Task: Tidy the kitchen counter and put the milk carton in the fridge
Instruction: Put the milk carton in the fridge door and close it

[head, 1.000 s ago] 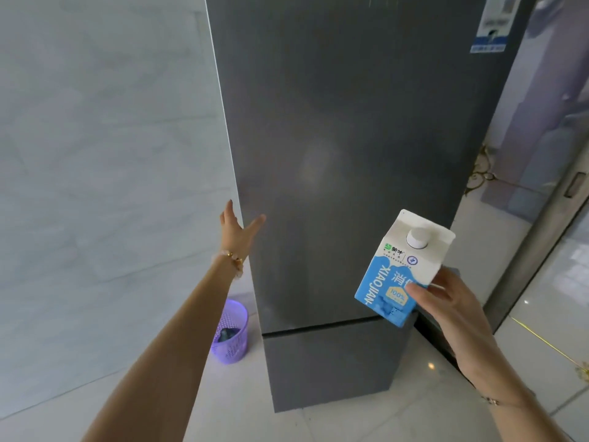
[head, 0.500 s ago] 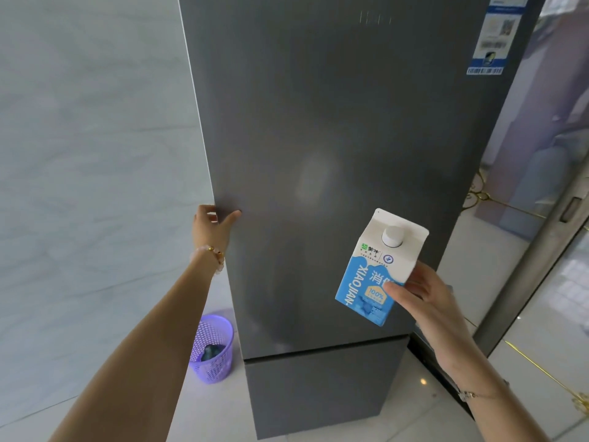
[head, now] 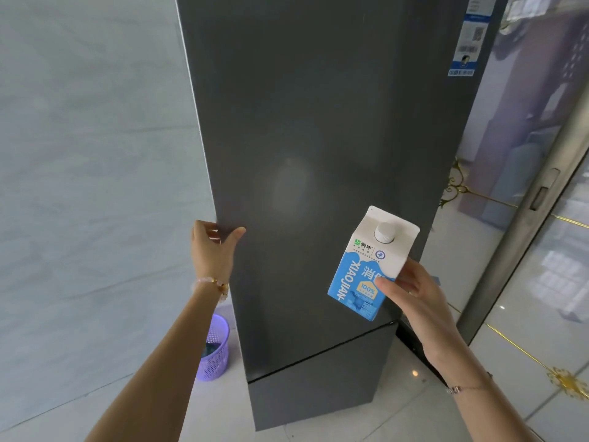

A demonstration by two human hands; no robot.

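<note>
Head view looks down along a tall dark grey fridge [head: 334, 202] standing on a pale tiled floor [head: 398, 421]. At the far left is a light grey wall [head: 79, 154] of large tiles. Next comes the left arm, with a bracelet [head: 216, 283] of pale and gold beads on its wrist. The left hand [head: 212, 247] grips the left edge of the upper door [head: 302, 138]: the fingers are curled round the edge and partly hidden behind it, while the thumb lies on the front face. Below this hand, on the floor just beside the fridge, stands a small purple basket [head: 216, 352]; something dark lies inside, but I cannot tell what. More to the right, the milk carton [head: 363, 269] is held in the air in front of the lower right part of the upper door. It is white on top and blue below, with a white screw cap [head: 384, 232] on its sloped top, and it is tilted so that the top leans to the right. The right hand [head: 414, 301] holds it at the lower right corner, the thumb pressed on the blue front and the other fingers wrapped behind. Near the fridge's upper right corner is a blue and white sticker [head: 468, 43], and at the far right stands a metal frame [head: 522, 244] beside glossy pale panels.
</note>
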